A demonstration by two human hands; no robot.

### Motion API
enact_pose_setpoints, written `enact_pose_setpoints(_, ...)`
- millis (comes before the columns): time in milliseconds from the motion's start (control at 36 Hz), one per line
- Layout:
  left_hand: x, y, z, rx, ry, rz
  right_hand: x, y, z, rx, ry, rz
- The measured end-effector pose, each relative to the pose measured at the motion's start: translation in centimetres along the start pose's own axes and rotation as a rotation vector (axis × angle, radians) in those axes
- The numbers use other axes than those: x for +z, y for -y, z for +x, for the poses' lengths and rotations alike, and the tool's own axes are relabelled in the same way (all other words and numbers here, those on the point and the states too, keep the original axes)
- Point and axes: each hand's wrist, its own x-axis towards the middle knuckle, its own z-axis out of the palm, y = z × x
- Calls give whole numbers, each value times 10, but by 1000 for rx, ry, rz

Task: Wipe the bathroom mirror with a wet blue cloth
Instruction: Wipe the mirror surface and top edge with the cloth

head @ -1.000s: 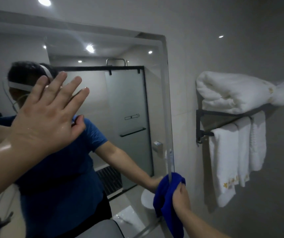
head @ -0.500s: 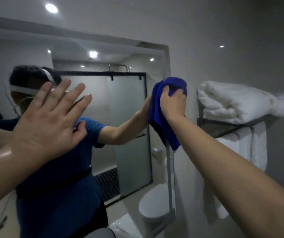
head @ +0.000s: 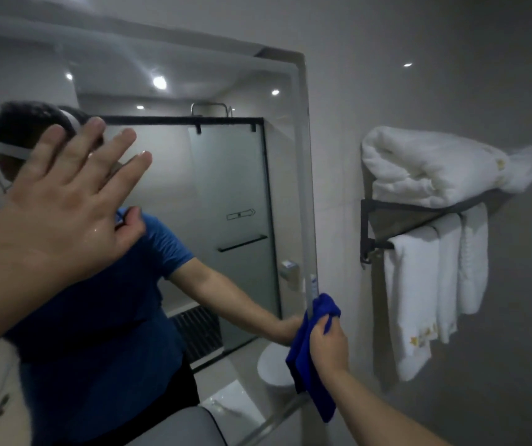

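Observation:
The bathroom mirror [head: 232,175] fills the left and middle of the head view; its right edge runs down near the centre. My right hand [head: 327,346] grips a blue cloth [head: 309,365] and holds it against the lower right edge of the mirror. The cloth hangs down below my fingers. My left hand [head: 65,207] lies flat on the glass at the left, fingers spread and straight, skin wet. The mirror reflects a person in a blue shirt and a glass shower door.
A dark metal towel rack [head: 387,214] is fixed to the wall right of the mirror, with a folded white towel [head: 432,165] on top and white towels [head: 419,291] hanging below. A toilet shows in the reflection at the lower right.
My right hand has swept the blue cloth down the mirror's right edge from near the top to the lower part. My left hand has stayed flat on the glass.

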Motion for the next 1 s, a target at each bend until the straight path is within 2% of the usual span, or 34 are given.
enact_pose_setpoints(167, 3, 0, 1, 4, -25, -9, 5, -41, -13, 138, 70, -100)
enact_pose_setpoints(306, -1, 3, 0, -4, 0, 30, 10, -59, -12, 377, 111, -136)
enact_pose_setpoints(389, -3, 3, 1, 6, 28, 41, 22, -89, 4, 287, 201, -286)
enact_pose_setpoints(444, -4, 3, 1, 7, 29, 39, 20, -74, 5, 276, 176, -248)
enact_pose_setpoints(583, -3, 5, 1, 7, 35, 26, -17, 65, 0, 249, 93, -1)
enact_pose_setpoints(694, -4, 6, 1, 8, 53, 21, -55, 173, 3, -26, 60, 100)
enact_pose_setpoints(861, -5, 6, 0, 2, 81, 10, -98, 371, 58, -385, -43, 153)
enact_pose_setpoints(1000, -5, 5, 0, -4, 64, 10, -118, 504, 91, -523, -148, 148)
